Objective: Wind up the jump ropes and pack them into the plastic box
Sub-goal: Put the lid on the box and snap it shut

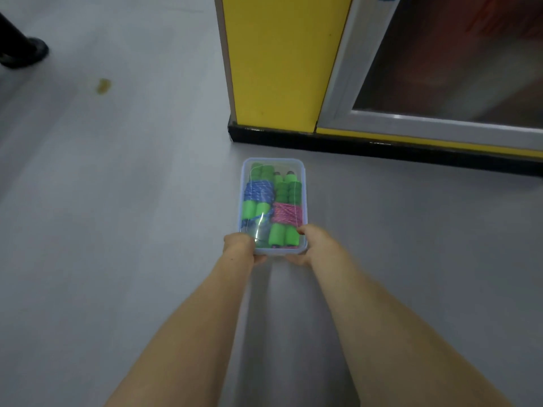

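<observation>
Wound and packed: blue jump rope at ten o'clock, pink jump rope at four, inside the plastic box on the floor. The left grip and right grip clamp its six o'clock corners — nearly done, I'd say.

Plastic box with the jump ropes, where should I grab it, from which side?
Probably the near short end, from the near side, a hand on each corner, as the left hand and right hand grip it. The plastic box runs lengthwise away, narrow end nearest.
</observation>
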{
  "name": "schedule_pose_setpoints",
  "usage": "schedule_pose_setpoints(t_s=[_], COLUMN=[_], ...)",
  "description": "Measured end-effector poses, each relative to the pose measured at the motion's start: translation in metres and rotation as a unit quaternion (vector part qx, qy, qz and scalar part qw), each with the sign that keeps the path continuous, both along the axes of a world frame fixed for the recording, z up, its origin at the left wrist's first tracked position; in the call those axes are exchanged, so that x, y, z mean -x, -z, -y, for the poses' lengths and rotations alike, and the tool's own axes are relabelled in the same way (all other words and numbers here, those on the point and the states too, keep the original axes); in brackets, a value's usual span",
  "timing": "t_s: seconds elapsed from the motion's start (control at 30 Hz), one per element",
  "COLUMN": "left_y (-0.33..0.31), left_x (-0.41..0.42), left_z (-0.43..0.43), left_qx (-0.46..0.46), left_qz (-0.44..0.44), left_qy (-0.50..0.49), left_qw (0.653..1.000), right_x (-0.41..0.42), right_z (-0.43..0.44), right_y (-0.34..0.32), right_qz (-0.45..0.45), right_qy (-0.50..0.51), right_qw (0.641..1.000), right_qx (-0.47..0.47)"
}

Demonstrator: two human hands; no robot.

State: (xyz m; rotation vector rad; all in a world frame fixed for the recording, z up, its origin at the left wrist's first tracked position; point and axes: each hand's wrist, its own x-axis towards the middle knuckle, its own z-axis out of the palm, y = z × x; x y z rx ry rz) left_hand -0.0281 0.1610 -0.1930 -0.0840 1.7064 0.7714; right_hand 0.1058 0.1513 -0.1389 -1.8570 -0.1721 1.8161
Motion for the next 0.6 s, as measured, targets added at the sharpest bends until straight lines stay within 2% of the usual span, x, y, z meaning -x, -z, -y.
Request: schedule_pose_setpoints(t_s=[0.23,0.3,0.4,0.47,0.6], left_y=[0.007,0.01,0.012,0.014,0.016], left_x=[0.003,0.006,0.012,0.015,0.019], left_z=[-0.049,-0.058,-0.073,-0.08,-0.085], left_qx=[-0.012,-0.032,-0.069,-0.087,-0.094], left_qz=[-0.012,-0.013,-0.073,-0.101,-0.103], left_qy=[0.002,-0.012,0.016,0.033,0.021], left_qw=[1.0,0.999,0.995,0.99,0.99], right_x=[0.009,0.015,0.023,0.029,0.038], right_z=[-0.043,-0.048,-0.057,-0.065,-0.073], right_y=[0.002,0.008,0.006,0.008,0.021], right_qz=[0.077,0.072,0.057,0.055,0.09], right_qy=[0.018,0.044,0.071,0.079,0.087], right_qw=[0.997,0.996,0.993,0.991,0.988], right_qx=[0.004,-0.033,-0.076,-0.088,-0.095])
